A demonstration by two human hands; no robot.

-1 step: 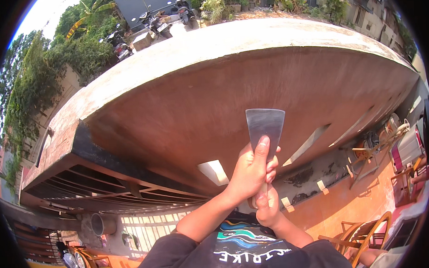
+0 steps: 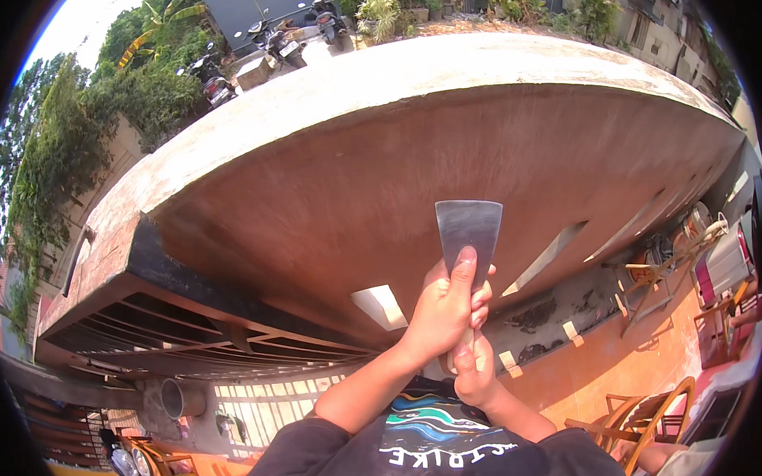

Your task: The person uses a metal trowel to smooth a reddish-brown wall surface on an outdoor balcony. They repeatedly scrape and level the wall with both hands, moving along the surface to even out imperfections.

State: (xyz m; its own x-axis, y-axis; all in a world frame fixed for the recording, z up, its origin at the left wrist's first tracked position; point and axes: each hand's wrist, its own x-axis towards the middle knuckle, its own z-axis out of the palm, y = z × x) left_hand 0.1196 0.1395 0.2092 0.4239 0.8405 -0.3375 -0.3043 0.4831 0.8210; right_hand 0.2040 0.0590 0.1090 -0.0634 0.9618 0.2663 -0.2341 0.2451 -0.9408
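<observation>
A metal scraper (image 2: 468, 218) with a wide flat blade points upward in front of a reddish-brown, curved concrete wall (image 2: 412, 153); whether the blade touches the wall I cannot tell. My left hand (image 2: 442, 311) is wrapped round the scraper at the base of its blade, thumb pressed on the metal. Just below, my right hand (image 2: 474, 371) grips the lower part of the handle, mostly hiding it.
Scooters (image 2: 278, 40) stand beyond the wall's pale top. Dark metal slats (image 2: 149, 326) are low left, near a round container (image 2: 181, 398). Wooden chairs (image 2: 631, 422) and another person's bare limb (image 2: 653, 455) are at lower right, slotted openings (image 2: 549, 253) in the wall.
The scraper and both my hands have shifted slightly downward, with the grip unchanged.
</observation>
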